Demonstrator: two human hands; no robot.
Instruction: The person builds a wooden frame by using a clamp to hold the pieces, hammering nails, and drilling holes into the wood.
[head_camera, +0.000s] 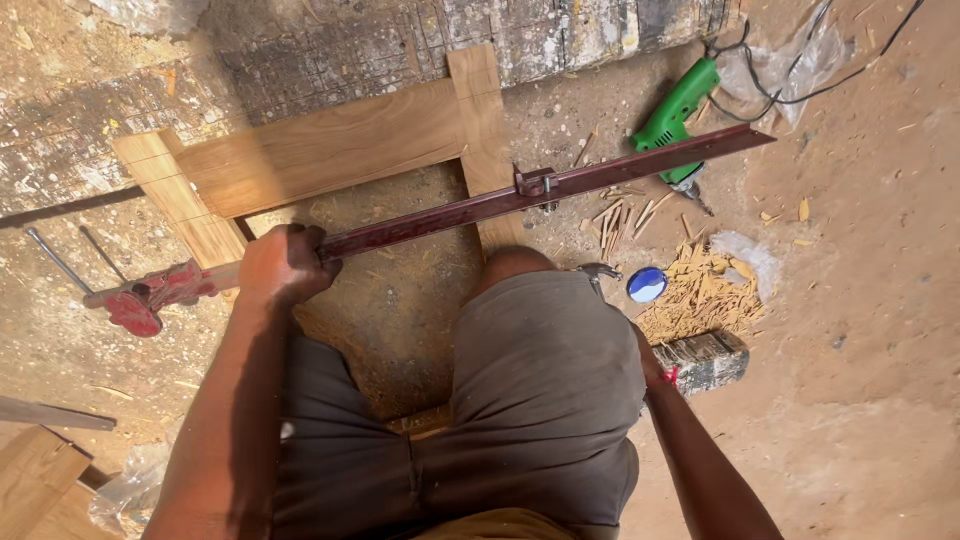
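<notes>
The ground (860, 300) was bare sandy earth, strewn with wood chips, and along the top edge of the head view a rough stained wall or slab closed it off. On this ground lay a wooden frame (330, 145), made of a broad board with two narrower uprights joined to it. Across the frame lay a long dark-red bar clamp (480, 208).

The long axis of the clamp ran on a diagonal, from its red screw head (150, 297) near the left edge of the view up to its far end near the green power drill (675, 115) at the top right. The left hand (283, 265) was closed around the bar, just beside the screw head and next to the left upright of the frame. So the left hand was the nearer one (by far), and most of the bar stretched away from it toward the right.

The right hand (652, 368) was low beside the bent knee, mostly hidden behind the grey shorts (540, 400); I could not tell whether it held anything. Near it stood a small dark block (705, 360), with a pile of wood shavings (700, 295) and a blue round lid (647, 284) just beyond.
</notes>
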